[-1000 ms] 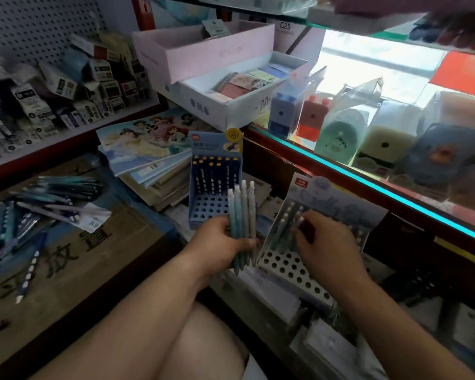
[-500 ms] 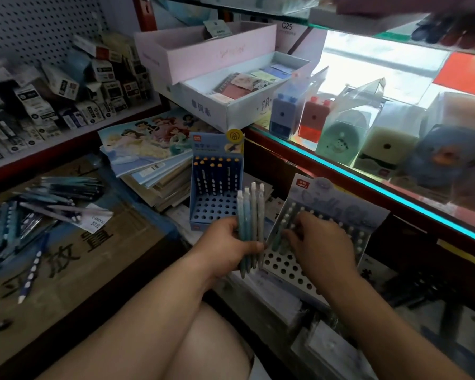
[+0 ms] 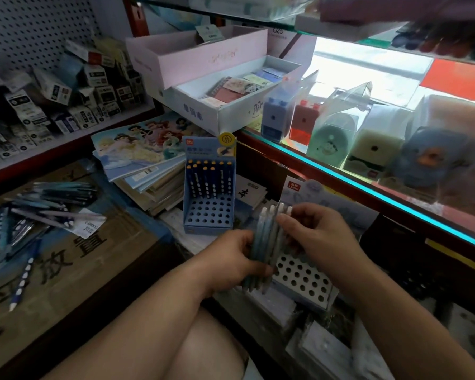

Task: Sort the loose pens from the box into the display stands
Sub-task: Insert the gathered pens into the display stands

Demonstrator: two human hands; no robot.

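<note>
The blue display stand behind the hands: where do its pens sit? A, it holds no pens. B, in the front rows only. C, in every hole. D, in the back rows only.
D: the pens stand in the back rows of the blue display stand, and its front rows are empty.

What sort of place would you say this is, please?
Most likely a stationery shop: a lit glass display counter holding a boxed mint-green pencil sharpener, a white pegboard wall, and a blue cardboard pen display stand.
</note>
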